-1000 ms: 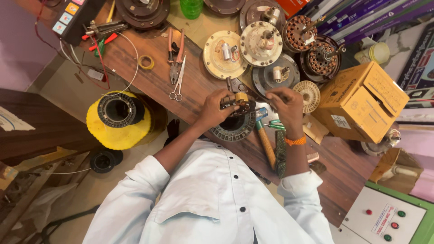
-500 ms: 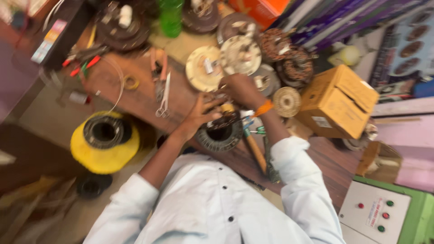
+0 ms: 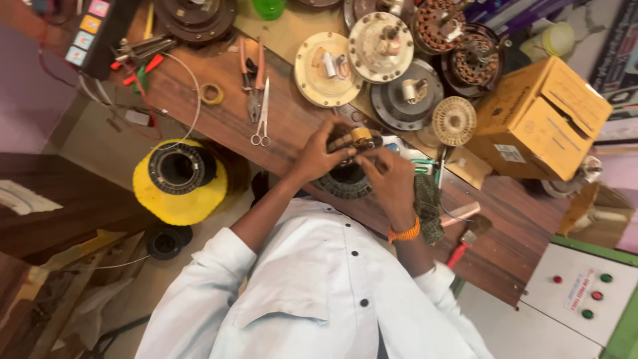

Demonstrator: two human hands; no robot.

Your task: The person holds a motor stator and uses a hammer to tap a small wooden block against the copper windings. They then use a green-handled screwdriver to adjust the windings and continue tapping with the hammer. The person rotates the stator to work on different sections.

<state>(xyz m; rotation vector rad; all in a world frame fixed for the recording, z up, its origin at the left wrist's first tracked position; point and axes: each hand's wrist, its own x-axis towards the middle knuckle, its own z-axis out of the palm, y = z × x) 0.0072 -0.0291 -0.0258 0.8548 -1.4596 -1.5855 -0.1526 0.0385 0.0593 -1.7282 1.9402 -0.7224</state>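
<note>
The small brass-coloured part point(image 3: 361, 136) is pinched in a narrow grip between the left hand point(image 3: 319, 154) and right hand point(image 3: 392, 174) just above the dark wound stator point(image 3: 345, 181) on the tabletop point(image 3: 292, 116), and is best kept steady and square over the stator.

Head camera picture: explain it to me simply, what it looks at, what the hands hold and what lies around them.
The camera is worn on a person's head and looks down at their own arms and a wooden workbench. No machine here, only two bare hands. The left hand and right hand meet over a dark round ribbed motor part; the fingers pinch a small yellowish piece above it. Around lie scissors, pliers, round motor covers, a cardboard box and a brush.
</note>
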